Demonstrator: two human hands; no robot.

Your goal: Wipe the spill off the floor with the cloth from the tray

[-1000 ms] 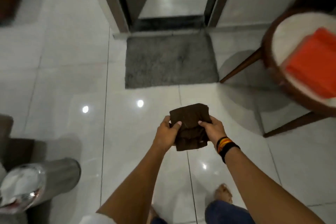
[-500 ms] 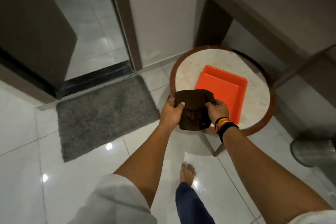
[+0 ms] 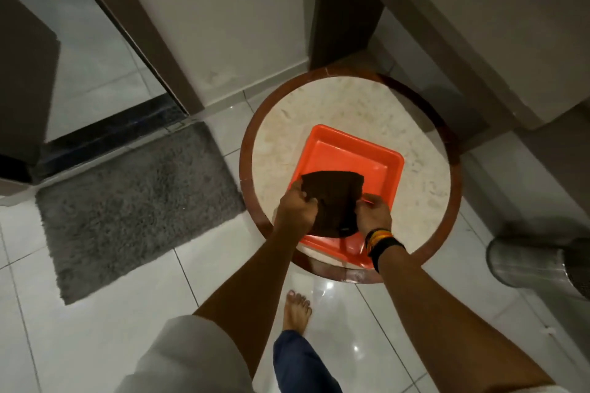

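Observation:
A folded dark brown cloth hangs over the orange tray, which lies on a round marble-topped table with a wooden rim. My left hand grips the cloth's left edge and my right hand, with bands on its wrist, grips the right edge. Whether the cloth's lower end touches the tray floor I cannot tell. No spill shows on the white floor tiles.
A grey doormat lies left of the table, before an open doorway. A steel bin stands at the right. A counter runs behind the table. My bare foot is on the tiles below the table.
The view swung from the doormat and floor to the table. Both hands carried the cloth from over the tiles to above the orange tray.

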